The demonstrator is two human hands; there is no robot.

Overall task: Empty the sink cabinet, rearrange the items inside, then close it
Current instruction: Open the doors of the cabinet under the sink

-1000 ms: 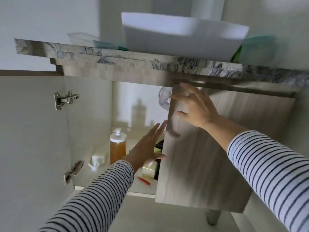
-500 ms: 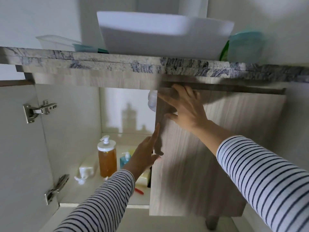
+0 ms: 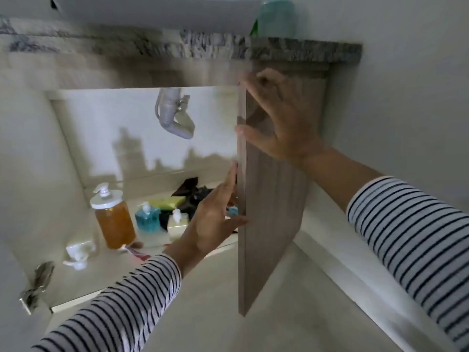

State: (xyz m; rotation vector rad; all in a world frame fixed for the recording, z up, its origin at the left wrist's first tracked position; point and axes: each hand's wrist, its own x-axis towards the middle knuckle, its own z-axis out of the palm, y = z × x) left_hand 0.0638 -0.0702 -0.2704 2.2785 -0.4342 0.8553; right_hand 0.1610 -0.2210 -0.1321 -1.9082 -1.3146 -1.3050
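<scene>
— Head view. Cabinet door (image 3: 274, 199) swung out edge-on, hinged at right end of cabinet under stone counter (image 3: 291, 50). Right hand (image 3: 284, 123) against door's upper free edge, thumb on near edge, fingers spread over outer face, loosely bent; true grasp or mere press, cannot tell.

— And left hand (image 3: 215, 222)?

— Flat, fingers straight, lying along door's free edge at mid-height; thumb touching edge lower down. Released, gripping nothing.

— Contents?

— On cabinet floor (image 3: 83, 283): amber pump bottle (image 3: 114, 219) near left front, upright. Blue pump bottle (image 3: 147, 219) just beside it, toward the back. Small white pump bottle (image 3: 177, 219) next along. Yellow sponge (image 3: 170, 203) and black crumpled bag (image 3: 193, 191) toward back edge. White spray head (image 3: 77, 252) at left front corner. Grey drain pipe (image 3: 172, 113) hanging from top. Hinge (image 3: 38, 283) at far left.
</scene>
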